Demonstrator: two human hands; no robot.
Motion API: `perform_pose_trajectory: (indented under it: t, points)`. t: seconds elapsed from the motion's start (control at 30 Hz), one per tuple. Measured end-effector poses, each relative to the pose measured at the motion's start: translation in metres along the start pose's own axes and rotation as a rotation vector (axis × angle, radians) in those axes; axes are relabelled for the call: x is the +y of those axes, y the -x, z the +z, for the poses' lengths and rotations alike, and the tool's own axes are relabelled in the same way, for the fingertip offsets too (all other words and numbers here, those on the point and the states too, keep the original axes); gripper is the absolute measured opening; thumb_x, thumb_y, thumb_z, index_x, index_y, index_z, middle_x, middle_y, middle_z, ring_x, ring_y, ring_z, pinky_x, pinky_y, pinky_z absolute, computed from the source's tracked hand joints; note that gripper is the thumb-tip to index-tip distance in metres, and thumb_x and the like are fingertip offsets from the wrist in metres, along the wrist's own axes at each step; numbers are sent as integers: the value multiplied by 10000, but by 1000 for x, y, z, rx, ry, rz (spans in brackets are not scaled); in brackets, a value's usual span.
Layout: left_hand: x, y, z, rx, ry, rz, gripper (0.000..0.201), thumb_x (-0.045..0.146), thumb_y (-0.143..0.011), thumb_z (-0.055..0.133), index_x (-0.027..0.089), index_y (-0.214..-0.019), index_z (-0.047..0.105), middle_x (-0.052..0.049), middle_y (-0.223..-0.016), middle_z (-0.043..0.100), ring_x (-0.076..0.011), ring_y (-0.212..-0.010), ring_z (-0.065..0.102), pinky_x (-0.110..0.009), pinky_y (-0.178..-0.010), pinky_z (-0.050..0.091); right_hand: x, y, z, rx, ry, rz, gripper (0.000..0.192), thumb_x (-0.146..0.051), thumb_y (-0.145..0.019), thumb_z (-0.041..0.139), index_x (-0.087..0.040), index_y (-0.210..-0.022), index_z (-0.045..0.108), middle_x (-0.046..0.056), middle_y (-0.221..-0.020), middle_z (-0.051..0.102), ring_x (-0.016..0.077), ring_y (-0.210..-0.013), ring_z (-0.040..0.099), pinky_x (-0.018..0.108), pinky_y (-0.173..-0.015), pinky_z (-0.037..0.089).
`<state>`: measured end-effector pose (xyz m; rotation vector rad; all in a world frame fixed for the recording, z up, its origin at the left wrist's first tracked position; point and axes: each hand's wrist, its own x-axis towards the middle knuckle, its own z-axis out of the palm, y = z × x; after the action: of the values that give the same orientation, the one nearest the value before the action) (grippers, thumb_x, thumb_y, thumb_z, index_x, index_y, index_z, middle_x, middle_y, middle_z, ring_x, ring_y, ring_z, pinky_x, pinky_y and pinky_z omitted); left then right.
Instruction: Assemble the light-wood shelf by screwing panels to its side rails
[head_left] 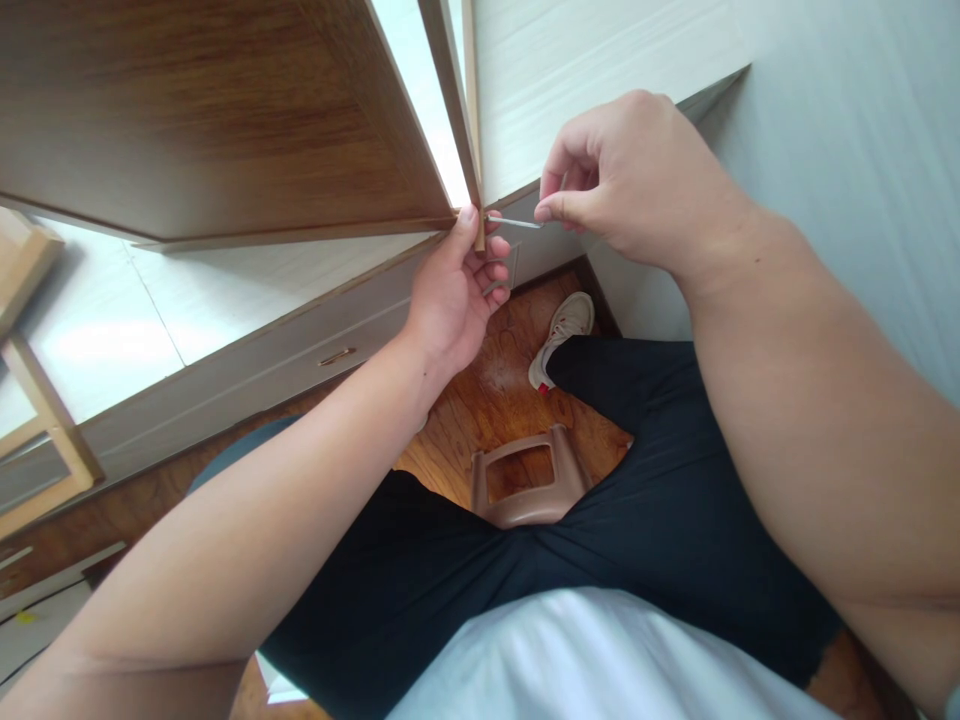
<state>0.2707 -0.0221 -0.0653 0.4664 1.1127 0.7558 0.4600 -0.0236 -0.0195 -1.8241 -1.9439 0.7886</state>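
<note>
My left hand (456, 290) is closed round the lower corner of a brown wooden piece, its thumb on the near side and its fingers curling behind a narrow wooden rail (459, 110). Beside that rail is a broad dark wooden panel (262, 120), standing at a slant. A thin silvery hex key (514, 222) reaches from the rail's end toward the right. My right hand (611, 175) pinches the key's outer end between thumb and fingers. Where the key's tip meets the wood is too small to make out.
A pale marbled ledge (217, 290) runs under the panel, with a drawer handle (336, 356) on its front. Light wooden frame parts (52, 410) are at the left. Below, a brown plastic stool (525, 505) shows between my legs, near a white shoe (564, 330).
</note>
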Motion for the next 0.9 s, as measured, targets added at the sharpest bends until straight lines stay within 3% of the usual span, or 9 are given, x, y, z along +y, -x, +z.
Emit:
perform_pose_trajectory:
  t: [0.2, 0.33, 0.5, 0.9]
  points:
    - [0, 0, 0, 12, -43, 1, 410, 629, -1006, 612, 244, -900, 707, 3, -715, 716, -95, -596, 639, -188, -499, 427, 1, -3, 4, 35, 53, 13, 120, -186, -852, 733, -141, -876, 842, 8, -677, 676, 143, -624, 551, 300, -631, 383]
    - [0, -1, 0, 13, -24, 8, 404, 621, -997, 633, 242, -880, 711, 5, -694, 702, -92, -565, 618, -200, -493, 427, 0, -2, 6, -3, 147, 13, 222, -279, -895, 686, -165, -730, 780, -7, -568, 556, 144, -561, 431, 339, -578, 289]
    - [1, 1, 2, 45, -50, -5, 393, 593, -1010, 629, 234, -875, 713, 3, -699, 702, -84, -564, 621, -195, -506, 417, -2, 0, 4, -33, 131, 29, 314, -356, -935, 630, -179, -700, 743, -15, -539, 473, 135, -541, 315, 358, -578, 235]
    - [-1, -2, 0, 5, -31, 11, 397, 617, -992, 640, 244, -872, 706, 2, -690, 708, -100, -569, 610, -218, -497, 435, -2, 0, 4, -86, 126, 34, 300, -351, -935, 662, -238, -660, 701, -4, -548, 505, 150, -546, 395, 374, -604, 274]
